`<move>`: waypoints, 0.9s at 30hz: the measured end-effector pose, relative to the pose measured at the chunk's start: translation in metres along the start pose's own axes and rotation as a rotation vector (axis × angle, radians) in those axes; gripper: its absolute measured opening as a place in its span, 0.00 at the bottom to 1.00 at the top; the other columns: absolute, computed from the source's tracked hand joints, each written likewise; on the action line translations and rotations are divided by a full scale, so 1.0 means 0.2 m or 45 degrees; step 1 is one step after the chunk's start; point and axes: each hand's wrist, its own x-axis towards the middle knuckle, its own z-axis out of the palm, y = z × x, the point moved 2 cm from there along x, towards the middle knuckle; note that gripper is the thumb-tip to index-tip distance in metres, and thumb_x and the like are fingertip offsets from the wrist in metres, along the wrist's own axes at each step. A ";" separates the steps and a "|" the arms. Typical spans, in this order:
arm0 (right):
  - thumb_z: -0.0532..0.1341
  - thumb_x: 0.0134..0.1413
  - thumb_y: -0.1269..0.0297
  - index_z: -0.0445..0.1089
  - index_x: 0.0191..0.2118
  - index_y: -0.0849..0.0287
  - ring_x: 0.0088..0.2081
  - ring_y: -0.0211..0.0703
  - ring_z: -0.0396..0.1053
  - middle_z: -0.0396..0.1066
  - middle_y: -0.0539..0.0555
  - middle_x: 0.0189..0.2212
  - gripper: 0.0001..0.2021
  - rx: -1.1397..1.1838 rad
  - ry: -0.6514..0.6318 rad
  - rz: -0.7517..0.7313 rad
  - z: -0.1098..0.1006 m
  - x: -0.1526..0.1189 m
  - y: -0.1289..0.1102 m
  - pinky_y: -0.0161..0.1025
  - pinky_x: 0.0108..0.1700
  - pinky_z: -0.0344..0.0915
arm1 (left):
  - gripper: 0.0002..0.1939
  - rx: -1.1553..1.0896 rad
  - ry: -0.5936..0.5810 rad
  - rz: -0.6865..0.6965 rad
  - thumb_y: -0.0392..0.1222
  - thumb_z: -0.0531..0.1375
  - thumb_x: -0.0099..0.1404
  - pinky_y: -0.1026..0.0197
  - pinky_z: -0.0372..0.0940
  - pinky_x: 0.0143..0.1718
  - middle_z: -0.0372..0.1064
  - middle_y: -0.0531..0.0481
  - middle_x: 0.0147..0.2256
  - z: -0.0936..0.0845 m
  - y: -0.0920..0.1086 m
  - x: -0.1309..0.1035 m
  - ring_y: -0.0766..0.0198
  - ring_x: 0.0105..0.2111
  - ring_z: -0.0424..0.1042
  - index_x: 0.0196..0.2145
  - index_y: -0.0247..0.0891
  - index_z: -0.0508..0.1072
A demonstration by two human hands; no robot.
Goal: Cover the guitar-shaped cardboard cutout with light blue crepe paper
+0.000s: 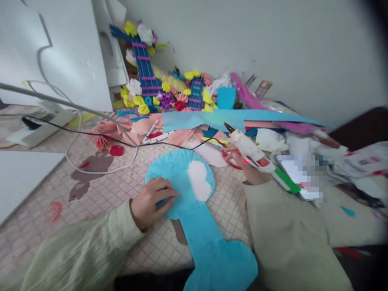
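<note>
A blue paper-covered cutout (201,226), rounded at the top with a long stem and a lobed lower end, lies before me. A white cloud-shaped patch (200,180) shows on its round part. My left hand (157,199) rests on the left of that round part, fingers curled and thumb close to the fingertips, closed on the cutout. Beyond its right side, my right hand (238,157) is closed at a white glue gun (248,146), whose dark nozzle points away to the left. A red light glows on the gun. The gun hides part of this hand.
A black cord (151,144) and a white cable (100,172) cross the table. Paper scraps and markers (150,130) lie behind the cutout. Decorated blue guitar-neck shapes (148,74) stand against the wall. A green-ended tool (286,180) and a phone-like object (300,176) are at right.
</note>
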 end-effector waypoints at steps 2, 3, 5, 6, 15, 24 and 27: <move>0.51 0.57 0.52 0.67 0.40 0.57 0.33 0.45 0.71 0.72 0.54 0.30 0.15 -0.058 0.055 -0.011 0.01 0.04 -0.01 0.43 0.36 0.69 | 0.11 0.108 0.037 -0.118 0.34 0.51 0.63 0.55 0.61 0.39 0.69 0.46 0.34 -0.01 -0.05 0.00 0.61 0.35 0.66 0.37 0.37 0.73; 0.51 0.58 0.53 0.66 0.43 0.56 0.35 0.45 0.71 0.72 0.54 0.33 0.15 -0.098 0.074 -0.029 0.00 0.07 -0.01 0.43 0.37 0.68 | 0.11 0.166 0.055 -0.197 0.36 0.51 0.63 0.54 0.61 0.40 0.69 0.46 0.35 -0.02 -0.08 0.00 0.60 0.36 0.67 0.37 0.37 0.73; 0.53 0.57 0.54 0.65 0.45 0.55 0.38 0.46 0.71 0.72 0.54 0.37 0.15 -0.180 0.055 -0.080 0.00 0.13 0.00 0.43 0.38 0.68 | 0.12 0.275 0.095 -0.373 0.39 0.51 0.63 0.51 0.61 0.43 0.68 0.45 0.38 -0.04 -0.15 -0.01 0.57 0.40 0.67 0.38 0.38 0.73; 0.54 0.56 0.55 0.65 0.46 0.56 0.38 0.46 0.70 0.72 0.54 0.38 0.15 -0.225 0.015 -0.111 0.01 0.16 0.00 0.43 0.39 0.67 | 0.13 0.314 0.121 -0.443 0.41 0.51 0.62 0.48 0.60 0.45 0.67 0.43 0.40 -0.05 -0.18 -0.01 0.54 0.42 0.66 0.40 0.37 0.73; 0.57 0.57 0.61 0.64 0.49 0.61 0.48 0.48 0.65 0.65 0.56 0.48 0.15 -0.739 -0.460 -0.286 0.23 0.46 0.10 0.53 0.49 0.62 | 0.19 0.325 0.135 -0.749 0.44 0.52 0.59 0.41 0.57 0.47 0.65 0.42 0.48 -0.03 -0.29 -0.02 0.47 0.49 0.62 0.48 0.39 0.67; 0.57 0.58 0.61 0.62 0.51 0.61 0.46 0.47 0.66 0.64 0.57 0.49 0.17 -0.913 -0.596 -0.220 0.34 0.59 0.11 0.51 0.46 0.65 | 0.19 0.057 0.185 -0.764 0.44 0.51 0.58 0.42 0.57 0.50 0.67 0.43 0.48 -0.05 -0.35 0.00 0.50 0.49 0.63 0.47 0.39 0.68; 0.57 0.57 0.61 0.61 0.52 0.60 0.48 0.48 0.64 0.63 0.57 0.50 0.18 -0.895 -0.558 -0.190 0.25 0.55 0.08 0.52 0.48 0.64 | 0.22 -0.138 0.203 -0.741 0.46 0.53 0.55 0.49 0.63 0.47 0.67 0.41 0.47 -0.06 -0.37 0.00 0.53 0.46 0.67 0.47 0.37 0.67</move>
